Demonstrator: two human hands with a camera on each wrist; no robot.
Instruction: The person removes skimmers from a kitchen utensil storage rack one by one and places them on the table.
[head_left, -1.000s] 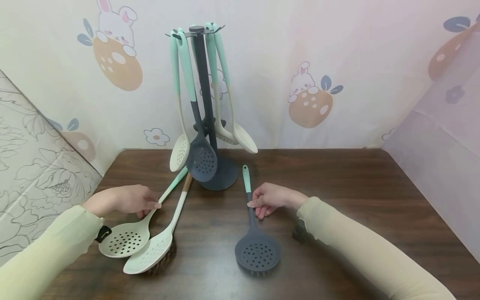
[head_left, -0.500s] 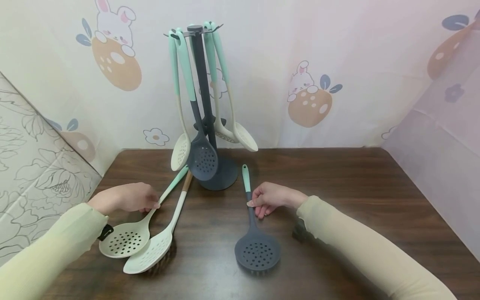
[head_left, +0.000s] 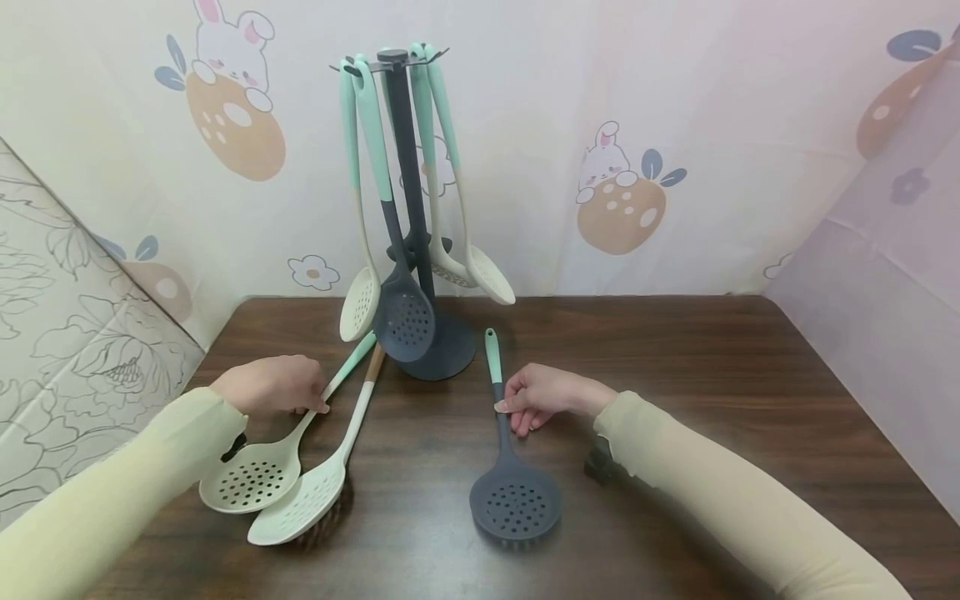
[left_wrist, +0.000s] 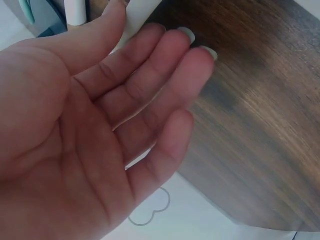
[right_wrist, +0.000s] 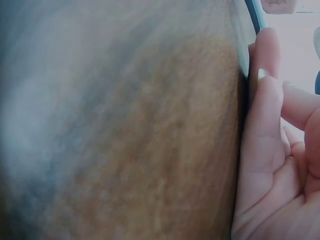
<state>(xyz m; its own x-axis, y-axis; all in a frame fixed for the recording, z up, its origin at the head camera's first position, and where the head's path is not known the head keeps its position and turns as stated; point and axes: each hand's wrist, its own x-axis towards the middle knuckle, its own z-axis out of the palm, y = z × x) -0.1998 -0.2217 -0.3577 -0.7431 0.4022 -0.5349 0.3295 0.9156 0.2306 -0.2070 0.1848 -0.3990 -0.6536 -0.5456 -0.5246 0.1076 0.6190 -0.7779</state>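
On the left, a cream skimmer [head_left: 253, 478] with a mint handle end lies on the table, its round perforated head towards me. My left hand [head_left: 273, 385] pinches its shaft below the mint part. In the left wrist view the thumb and forefinger meet at the cream shaft [left_wrist: 141, 15], while the other fingers are loosely bent. A white slotted turner [head_left: 303, 504] with a brown handle end lies beside it, its head overlapping the skimmer's edge. At centre, a dark grey skimmer [head_left: 515, 502] with a mint handle end lies flat. The thumb and fingers of my right hand [head_left: 546, 398] pinch its shaft.
Behind the utensils stands a dark rack [head_left: 411, 167] on a round base [head_left: 442, 354], hung with several mint-handled utensils, including a grey perforated spoon [head_left: 405, 321]. The brown wooden table [head_left: 675, 350] meets a patterned cloth wall [head_left: 525, 225] at the back.
My left hand has slid a little up and away along the cream skimmer's shaft, towards its mint end. The right hand and the utensils have stayed in place.
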